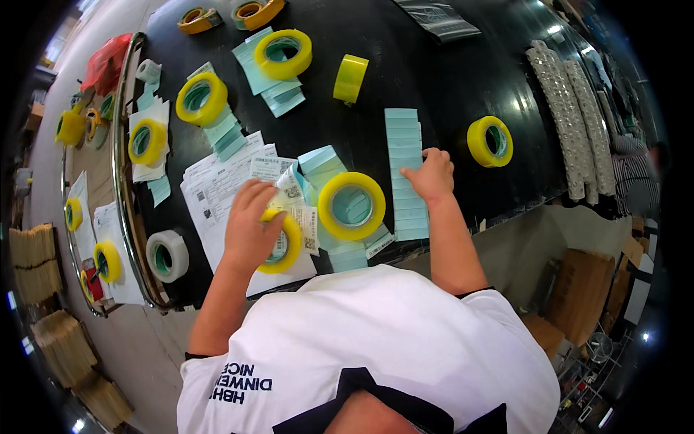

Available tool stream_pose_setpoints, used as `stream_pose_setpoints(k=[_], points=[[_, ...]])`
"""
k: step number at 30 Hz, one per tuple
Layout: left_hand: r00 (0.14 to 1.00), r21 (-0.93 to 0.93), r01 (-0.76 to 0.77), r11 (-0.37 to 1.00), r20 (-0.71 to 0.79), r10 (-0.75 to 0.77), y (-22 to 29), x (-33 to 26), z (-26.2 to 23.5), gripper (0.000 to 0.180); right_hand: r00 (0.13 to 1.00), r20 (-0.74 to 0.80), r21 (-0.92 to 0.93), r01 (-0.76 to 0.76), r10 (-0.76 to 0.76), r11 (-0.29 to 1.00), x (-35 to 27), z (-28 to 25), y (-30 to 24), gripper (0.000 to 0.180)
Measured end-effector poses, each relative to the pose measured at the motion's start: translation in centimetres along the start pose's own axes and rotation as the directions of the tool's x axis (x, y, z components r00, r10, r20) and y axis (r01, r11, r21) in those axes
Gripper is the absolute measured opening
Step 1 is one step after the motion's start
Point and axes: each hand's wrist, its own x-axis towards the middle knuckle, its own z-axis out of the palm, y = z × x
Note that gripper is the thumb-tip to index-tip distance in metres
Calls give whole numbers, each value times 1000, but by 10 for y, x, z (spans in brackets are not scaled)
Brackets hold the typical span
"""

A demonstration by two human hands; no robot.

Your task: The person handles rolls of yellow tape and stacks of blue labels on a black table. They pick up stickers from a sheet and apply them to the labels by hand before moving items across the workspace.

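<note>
My left hand [249, 220] is over white printed sheets [202, 181] at the table's near left. Its fingers are bent at the edge of a curled white printed label [289, 184], and its thumb reaches over a yellow tape roll [290, 249]. A long folded strip of light-blue labels [405, 206] lies to the right. My right hand [434, 177] has its thumb on this strip's right edge, with the other fingers curled beside it. Between my hands, another yellow tape roll [371, 181] weighs down more light-blue label strips [318, 163].
More yellow tape rolls [300, 43] sit on label strips farther off; one roll [473, 141] is at the right. A clear tape roll [155, 253] stands near the left metal rail [119, 173]. Bubble-wrap rolls [560, 108] lie along the right edge. Cardboard boxes [575, 289] are below.
</note>
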Motion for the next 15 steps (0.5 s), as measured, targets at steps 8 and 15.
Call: stream_pose_setpoints(k=[8, 15], points=[[843, -120, 494, 861, -177, -508, -37, -100, 15, 63, 1000, -7, 34, 12, -12, 999, -20, 8, -14, 107], [740, -220, 624, 750, -143, -657, -43, -103, 40, 68, 982, -107, 334, 182, -154, 925, -7, 22, 13, 102]])
